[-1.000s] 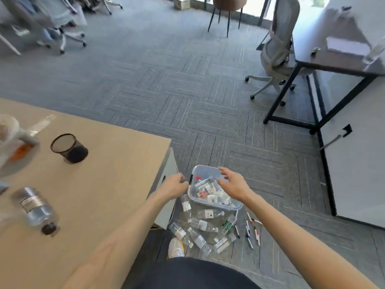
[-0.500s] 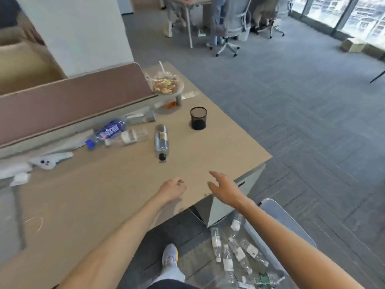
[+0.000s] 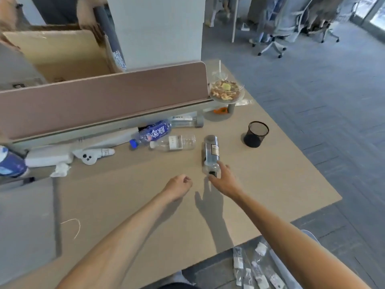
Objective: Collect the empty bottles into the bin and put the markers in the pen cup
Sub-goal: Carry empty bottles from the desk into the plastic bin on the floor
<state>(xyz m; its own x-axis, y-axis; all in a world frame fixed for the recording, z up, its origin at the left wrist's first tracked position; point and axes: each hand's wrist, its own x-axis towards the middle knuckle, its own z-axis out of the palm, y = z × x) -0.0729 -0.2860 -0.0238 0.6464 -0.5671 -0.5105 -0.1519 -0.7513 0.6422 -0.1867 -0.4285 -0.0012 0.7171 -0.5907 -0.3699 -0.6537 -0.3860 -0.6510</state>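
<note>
My right hand (image 3: pixel 224 180) is released, fingers stretched onto the neck of the grey bottle (image 3: pixel 211 151), which lies on its side on the desk (image 3: pixel 145 205), cap toward me. My left hand (image 3: pixel 178 184) hovers just beside it, loosely curled, holding nothing. One mesh cup (image 3: pixel 255 134) stands upright to the right of that bottle; its inside is too dark to read. One bowl (image 3: pixel 226 91) holds snacks on a stand by the divider (image 3: pixel 100 101). I count four bottles lying on the desk: the grey bottle, a clear bottle (image 3: pixel 174 142), a blue bottle (image 3: pixel 153 132) and a far bottle (image 3: pixel 185 121) against the divider. Floor bottles (image 3: pixel 258 270) lie beside the bin (image 3: pixel 310 234), too blurred to count.
</note>
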